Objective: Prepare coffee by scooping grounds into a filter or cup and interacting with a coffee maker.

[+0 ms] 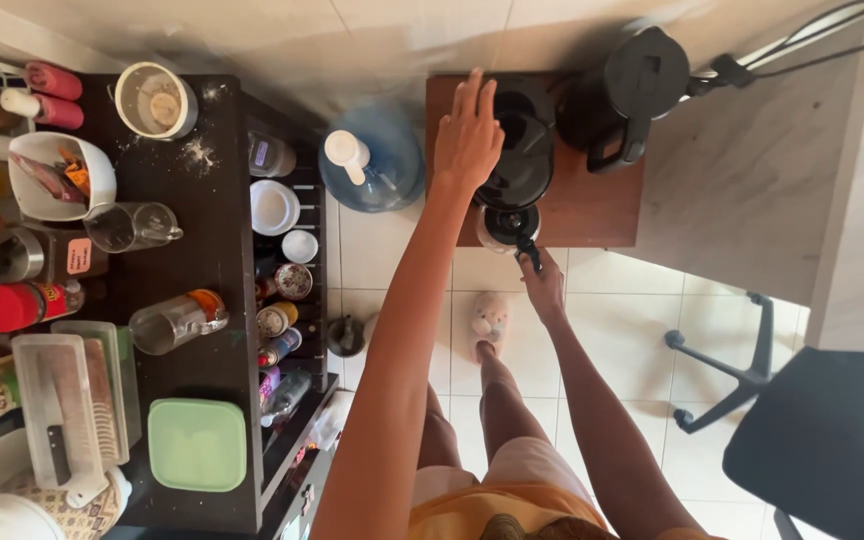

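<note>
A black drip coffee maker [524,150] stands on a small brown wooden table [592,205]. My left hand [469,135] rests flat on the machine's top left side, fingers spread. Its glass carafe [505,226] sits at the machine's front, and my right hand [542,280] grips the carafe's black handle [530,252]. A black electric kettle [624,92] stands just right of the coffee maker on the same table.
A blue water jug with a white pump [372,158] stands on the tiled floor left of the table. A dark shelf [214,260] on the left carries jars, glass mugs, bowls and a green lidded box [197,444]. A black office chair [812,430] is at lower right.
</note>
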